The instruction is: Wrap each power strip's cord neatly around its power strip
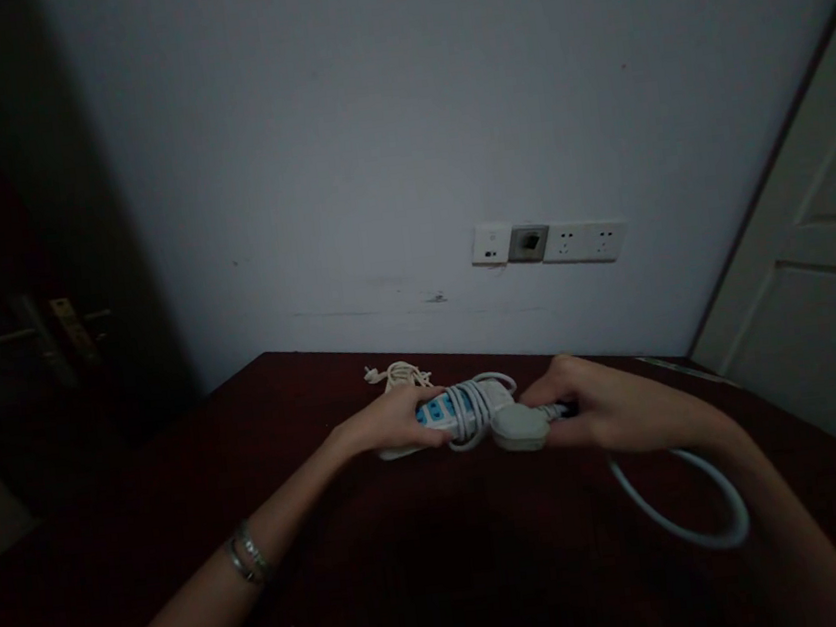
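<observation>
A white power strip (pixel 438 413) with blue sockets lies at the middle of the dark red table. My left hand (pixel 396 419) grips its left part between thumb and fingers. Grey cord (pixel 469 414) is wound several times around the strip's right part. My right hand (pixel 594 402) is closed on the cord just behind a large pale plug (pixel 520 427), which sits at the strip's right end. From under this hand a loose loop of cord (pixel 714 526) hangs down to the right. Behind my left hand lies a bundled cream cord (pixel 404 371) with a small plug (pixel 372 375).
The dark red tabletop (pixel 331 605) reaches back to a pale wall (pixel 340 161). Wall sockets (pixel 580 243) and a grey wall plate (pixel 529 242) are mounted above it. A white panelled door (pixel 825 307) stands at the right, a dark door with a brass-coloured lock (pixel 72 328) at the left.
</observation>
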{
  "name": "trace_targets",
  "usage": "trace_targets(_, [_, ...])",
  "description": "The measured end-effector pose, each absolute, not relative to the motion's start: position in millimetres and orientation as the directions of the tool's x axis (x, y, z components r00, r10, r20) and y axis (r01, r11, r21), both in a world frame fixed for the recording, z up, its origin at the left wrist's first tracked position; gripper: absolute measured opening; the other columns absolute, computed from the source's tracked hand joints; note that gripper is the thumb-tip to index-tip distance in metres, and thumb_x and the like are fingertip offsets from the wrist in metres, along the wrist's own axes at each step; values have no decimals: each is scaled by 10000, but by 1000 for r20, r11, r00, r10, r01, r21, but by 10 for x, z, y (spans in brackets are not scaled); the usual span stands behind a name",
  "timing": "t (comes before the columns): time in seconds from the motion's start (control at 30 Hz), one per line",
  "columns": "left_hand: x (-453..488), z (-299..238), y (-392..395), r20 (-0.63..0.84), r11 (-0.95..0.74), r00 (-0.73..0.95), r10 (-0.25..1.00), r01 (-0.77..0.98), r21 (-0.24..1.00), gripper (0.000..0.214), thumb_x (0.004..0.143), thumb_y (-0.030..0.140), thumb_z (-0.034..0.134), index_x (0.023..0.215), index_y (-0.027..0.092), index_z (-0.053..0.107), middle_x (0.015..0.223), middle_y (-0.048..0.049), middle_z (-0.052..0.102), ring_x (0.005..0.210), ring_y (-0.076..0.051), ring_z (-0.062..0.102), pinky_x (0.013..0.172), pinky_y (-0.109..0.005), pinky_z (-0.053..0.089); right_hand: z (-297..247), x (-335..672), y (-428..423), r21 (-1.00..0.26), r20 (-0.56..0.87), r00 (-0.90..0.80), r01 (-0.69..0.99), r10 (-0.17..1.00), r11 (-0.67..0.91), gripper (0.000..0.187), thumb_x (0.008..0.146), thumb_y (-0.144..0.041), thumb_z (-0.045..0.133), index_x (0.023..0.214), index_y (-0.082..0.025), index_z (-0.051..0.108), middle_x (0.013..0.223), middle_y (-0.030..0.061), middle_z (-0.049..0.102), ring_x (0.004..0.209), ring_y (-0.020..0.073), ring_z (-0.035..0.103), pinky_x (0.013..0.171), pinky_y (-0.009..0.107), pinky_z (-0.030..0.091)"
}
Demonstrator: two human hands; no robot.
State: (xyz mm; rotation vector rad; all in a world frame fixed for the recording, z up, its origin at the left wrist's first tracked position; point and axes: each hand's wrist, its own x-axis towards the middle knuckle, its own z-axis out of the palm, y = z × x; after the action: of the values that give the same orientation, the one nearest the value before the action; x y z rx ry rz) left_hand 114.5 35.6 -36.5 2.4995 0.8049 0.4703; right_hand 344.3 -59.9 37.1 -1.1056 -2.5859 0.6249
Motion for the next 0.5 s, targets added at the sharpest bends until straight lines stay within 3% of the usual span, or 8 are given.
trace_targets(0.13, [1215,-308,165,88,-803,847,525,458,382,415,671,350,636,1047,175,612,813,-15,651,677,-149,570,613,-234,396,351,3558,-528,-566,36,-636,623,771,540,230,791,-284,558,614,-141,592,571,-22,479,530,92,385,499,218,320])
trace_targets(0.27, [1318,-253,-72,33,-892,911,411,395,219,498,649,362,669,1108,199,568,895,-35,658,720,-173,595,607,-246,395,305,3640,-446,-648,22,-612,594,790,478,258,768,-371,606,669,-140,666,584,-12,541,531,100,431,491,216,349])
trace_targets(0.5, [1347,-123,-386,113,-954,950,291,279,105,513,649,364,669,1113,194,533,896,-42,652,728,-189,609,588,-267,412,171,3785,-271,-724,106,-591,506,800,469,247,683,-363,710,615,-127,682,462,-38,475,414,55,366,394,177,294])
